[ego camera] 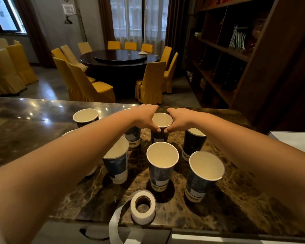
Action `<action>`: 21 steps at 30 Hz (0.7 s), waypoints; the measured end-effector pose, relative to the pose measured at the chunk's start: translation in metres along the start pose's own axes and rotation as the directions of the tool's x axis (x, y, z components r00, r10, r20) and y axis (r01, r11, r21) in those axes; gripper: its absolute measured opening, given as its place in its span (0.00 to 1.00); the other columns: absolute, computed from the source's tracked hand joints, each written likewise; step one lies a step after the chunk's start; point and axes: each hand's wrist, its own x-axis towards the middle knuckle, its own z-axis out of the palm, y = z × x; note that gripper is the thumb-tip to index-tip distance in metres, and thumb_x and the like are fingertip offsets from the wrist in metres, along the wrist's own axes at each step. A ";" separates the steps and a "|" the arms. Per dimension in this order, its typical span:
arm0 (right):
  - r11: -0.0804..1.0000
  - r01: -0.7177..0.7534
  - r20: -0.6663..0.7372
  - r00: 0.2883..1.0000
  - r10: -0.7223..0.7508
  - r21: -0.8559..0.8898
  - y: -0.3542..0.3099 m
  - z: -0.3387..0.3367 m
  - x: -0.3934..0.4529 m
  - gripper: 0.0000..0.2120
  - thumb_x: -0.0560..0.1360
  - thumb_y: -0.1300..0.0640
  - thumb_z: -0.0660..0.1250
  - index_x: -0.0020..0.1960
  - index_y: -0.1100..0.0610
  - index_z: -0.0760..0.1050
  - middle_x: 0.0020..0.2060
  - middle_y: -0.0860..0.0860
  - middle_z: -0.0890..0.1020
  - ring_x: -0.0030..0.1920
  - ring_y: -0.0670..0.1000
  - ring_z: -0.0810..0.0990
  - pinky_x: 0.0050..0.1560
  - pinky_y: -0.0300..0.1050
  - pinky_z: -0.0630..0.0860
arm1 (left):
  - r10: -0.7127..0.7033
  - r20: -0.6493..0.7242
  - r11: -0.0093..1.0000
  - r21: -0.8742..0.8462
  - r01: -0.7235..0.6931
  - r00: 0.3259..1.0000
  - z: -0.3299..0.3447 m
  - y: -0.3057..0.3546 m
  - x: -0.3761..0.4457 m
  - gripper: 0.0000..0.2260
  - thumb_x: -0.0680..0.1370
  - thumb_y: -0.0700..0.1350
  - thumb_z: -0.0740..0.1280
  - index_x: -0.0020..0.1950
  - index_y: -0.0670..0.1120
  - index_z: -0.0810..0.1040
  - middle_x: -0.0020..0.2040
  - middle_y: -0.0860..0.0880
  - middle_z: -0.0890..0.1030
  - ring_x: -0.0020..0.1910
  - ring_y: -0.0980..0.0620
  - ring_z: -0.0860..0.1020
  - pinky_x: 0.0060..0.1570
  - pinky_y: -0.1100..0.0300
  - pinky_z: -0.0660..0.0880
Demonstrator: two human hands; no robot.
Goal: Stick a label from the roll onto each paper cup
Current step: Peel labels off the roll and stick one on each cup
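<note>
Far centre paper cup [162,126]: left hand [145,118] and right hand [179,119] both clasp its rim. Light, thin-walled, probably crushable (grip gently, near the stiffer rim). Label roll [143,206] lies near.

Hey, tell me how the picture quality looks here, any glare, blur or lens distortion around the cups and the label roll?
Head view: wide-angle bending stretches both forearms and tilts the dark bookshelf; bright spots of glare sit on the polished marble counter at far left; windows are blown out; the left hand and right hand gripping the far dark-blue paper cup look sharp, as does the white label roll; soft shadows pool under the cups.
</note>
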 end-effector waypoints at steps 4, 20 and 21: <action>1.000 0.024 -0.091 0.996 -0.023 0.006 0.015 -0.009 -0.020 0.39 0.72 0.43 0.71 0.76 0.53 0.57 0.74 0.54 0.68 0.71 0.57 0.69 0.66 0.51 0.70 | 0.031 -0.099 0.978 -0.204 -0.051 0.995 -0.005 0.008 -0.007 0.35 0.75 0.56 0.70 0.77 0.47 0.60 0.75 0.45 0.68 0.72 0.44 0.68 0.68 0.49 0.69; 0.987 -0.087 -0.137 0.985 0.106 0.138 0.078 0.009 -0.066 0.40 0.67 0.46 0.77 0.73 0.52 0.62 0.69 0.53 0.72 0.66 0.55 0.71 0.63 0.50 0.71 | 0.398 -0.028 0.841 0.411 -0.352 0.917 0.028 0.082 0.027 0.13 0.78 0.55 0.66 0.62 0.57 0.77 0.56 0.51 0.81 0.59 0.47 0.75 0.57 0.48 0.63; 0.984 -0.086 -0.159 0.981 0.111 0.156 0.080 0.004 -0.071 0.41 0.67 0.46 0.77 0.74 0.52 0.62 0.69 0.53 0.71 0.67 0.55 0.71 0.63 0.50 0.70 | 0.413 -0.065 0.857 0.365 -0.364 0.908 0.025 0.082 0.028 0.12 0.79 0.55 0.65 0.61 0.57 0.78 0.56 0.51 0.80 0.58 0.47 0.75 0.55 0.49 0.65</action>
